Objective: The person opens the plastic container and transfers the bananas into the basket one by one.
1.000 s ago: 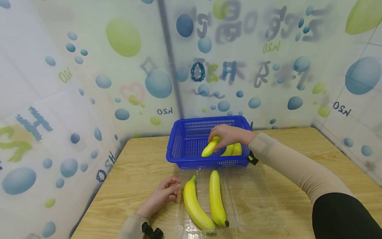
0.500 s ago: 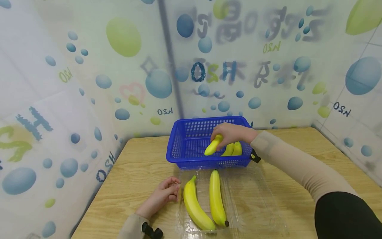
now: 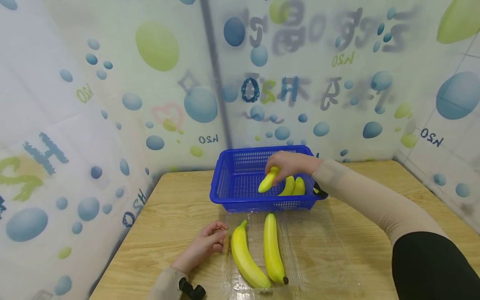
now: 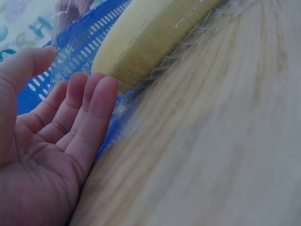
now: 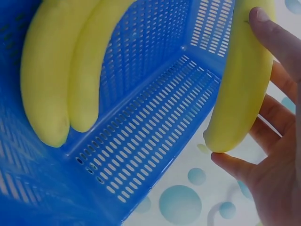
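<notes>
My right hand (image 3: 290, 163) grips a yellow banana (image 3: 268, 180) above the floor of a blue perforated basket (image 3: 234, 205). In the right wrist view, thumb and fingers lie along the sides of that banana (image 5: 242, 80). Two more bananas (image 5: 59, 70) lie side by side in the basket. At the left edge of a clear plastic container (image 3: 318, 254), my left hand (image 3: 204, 246) holds the rim lightly, thumb and fingers bent about it. Two bananas lie in the container's left half, a curved left banana (image 3: 243, 260) and a straighter right banana (image 3: 273, 250).
The basket stands at the back of a wooden table (image 3: 180, 196), right behind the container. A patterned curtain (image 3: 168, 83) hangs close behind and to the sides. The container's right half (image 3: 322, 246) lies flat beside the bananas.
My right hand has lifted slightly with the banana, after a small shift to the right. My left hand and the bananas in the container hold their places.
</notes>
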Available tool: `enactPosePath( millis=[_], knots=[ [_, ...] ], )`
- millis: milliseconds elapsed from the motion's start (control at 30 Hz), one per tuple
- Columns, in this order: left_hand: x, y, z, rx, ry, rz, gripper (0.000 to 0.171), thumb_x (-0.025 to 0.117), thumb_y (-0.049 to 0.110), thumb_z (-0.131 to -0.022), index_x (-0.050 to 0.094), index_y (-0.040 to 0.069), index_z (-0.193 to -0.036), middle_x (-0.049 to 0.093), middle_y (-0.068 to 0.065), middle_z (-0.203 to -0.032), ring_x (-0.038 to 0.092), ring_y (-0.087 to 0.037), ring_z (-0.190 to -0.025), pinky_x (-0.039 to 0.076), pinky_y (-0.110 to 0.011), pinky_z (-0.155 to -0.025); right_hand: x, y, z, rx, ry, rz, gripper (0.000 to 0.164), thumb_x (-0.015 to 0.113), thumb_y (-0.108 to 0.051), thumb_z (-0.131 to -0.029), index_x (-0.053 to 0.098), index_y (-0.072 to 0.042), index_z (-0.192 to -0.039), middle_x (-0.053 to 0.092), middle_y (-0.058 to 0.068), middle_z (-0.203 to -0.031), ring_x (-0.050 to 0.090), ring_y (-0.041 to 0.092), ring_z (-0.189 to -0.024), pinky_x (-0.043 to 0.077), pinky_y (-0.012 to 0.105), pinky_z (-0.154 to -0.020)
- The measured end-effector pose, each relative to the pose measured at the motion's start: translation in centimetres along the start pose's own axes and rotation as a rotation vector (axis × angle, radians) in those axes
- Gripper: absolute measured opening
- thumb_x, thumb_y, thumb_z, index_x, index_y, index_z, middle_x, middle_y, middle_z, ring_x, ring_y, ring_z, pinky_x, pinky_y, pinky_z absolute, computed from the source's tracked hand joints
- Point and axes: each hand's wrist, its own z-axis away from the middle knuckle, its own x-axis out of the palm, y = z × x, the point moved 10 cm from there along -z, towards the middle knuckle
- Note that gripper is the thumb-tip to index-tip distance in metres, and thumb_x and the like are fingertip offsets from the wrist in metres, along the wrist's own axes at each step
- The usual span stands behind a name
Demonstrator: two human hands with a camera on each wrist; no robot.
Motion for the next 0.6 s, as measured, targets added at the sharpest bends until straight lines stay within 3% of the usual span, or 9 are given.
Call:
enactPosePath(
  millis=[600],
  knots=[
    [-0.1, -0.1, 0.0, -0.014, 0.011, 0.015, 0.021, 0.053, 0.01, -0.098, 0.045, 0.0, -0.115, 0.055, -0.004, -0.088, 0.058, -0.012, -0.074, 0.053, -0.027, -0.067, 0.6, 1.7, -2.2, 0.044, -0.028, -0.009, 0.034, 0.081, -0.034, -0.078, 0.072, -0.013, -0.104, 0.065, -0.003, -0.101, 0.055, 0.016, -0.091, 0.049, 0.034, -0.084]
  ],
)
